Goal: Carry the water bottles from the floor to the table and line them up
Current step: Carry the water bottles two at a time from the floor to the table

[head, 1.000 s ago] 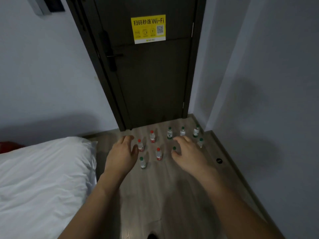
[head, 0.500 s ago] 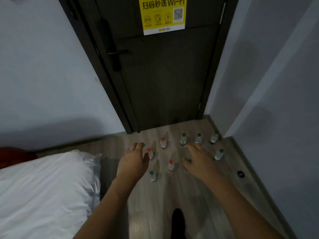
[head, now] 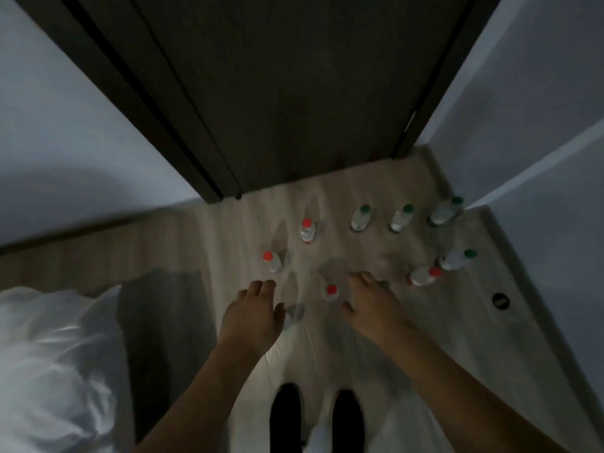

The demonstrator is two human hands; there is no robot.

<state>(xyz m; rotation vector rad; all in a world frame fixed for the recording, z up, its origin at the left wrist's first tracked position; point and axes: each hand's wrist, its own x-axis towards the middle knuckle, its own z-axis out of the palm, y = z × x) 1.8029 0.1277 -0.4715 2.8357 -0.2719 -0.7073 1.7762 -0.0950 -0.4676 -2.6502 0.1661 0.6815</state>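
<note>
While both hands (head: 250, 317) (head: 372, 305) hover spread and empty, four red-capped (head: 307, 230) and seemingly four green-capped bottles (head: 361, 217) stand.

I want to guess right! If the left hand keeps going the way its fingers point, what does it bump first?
Probably the red-capped bottle just beyond the left hand; depth is unclear.

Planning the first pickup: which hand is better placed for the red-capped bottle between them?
Probably right: the right hand hangs open beside the red-capped clear plastic bottle, thumb toward it; the left hand is farther away.
</note>
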